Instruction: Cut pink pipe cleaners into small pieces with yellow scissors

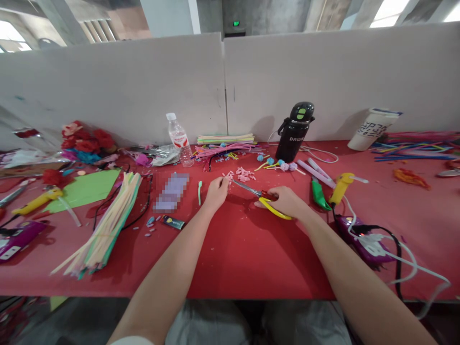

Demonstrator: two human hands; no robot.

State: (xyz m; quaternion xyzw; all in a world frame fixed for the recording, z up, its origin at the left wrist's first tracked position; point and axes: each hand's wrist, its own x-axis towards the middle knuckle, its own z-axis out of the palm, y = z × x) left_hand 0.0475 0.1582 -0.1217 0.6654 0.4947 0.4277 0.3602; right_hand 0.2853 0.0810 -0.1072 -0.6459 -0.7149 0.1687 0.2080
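Note:
My right hand (287, 200) is wrapped round the yellow handles of a pair of scissors (253, 189), whose blades point left toward my other hand. The fingers of my left hand (217, 190) are pinched together by the blade tips; whatever is between them is too small to make out. Just beyond both hands lies a loose pile of short pink cut pieces (245, 173). To the left of my left hand is a short green stick-like piece (200, 192) with a pale tip.
A bundle of pale pipe cleaners (111, 220) lies at left, near a small dark tube (173, 222). A water bottle (180, 141) and black flask (293, 134) stand behind. A yellow glue gun (340, 189) and purple power strip (364, 242) with cables occupy the right.

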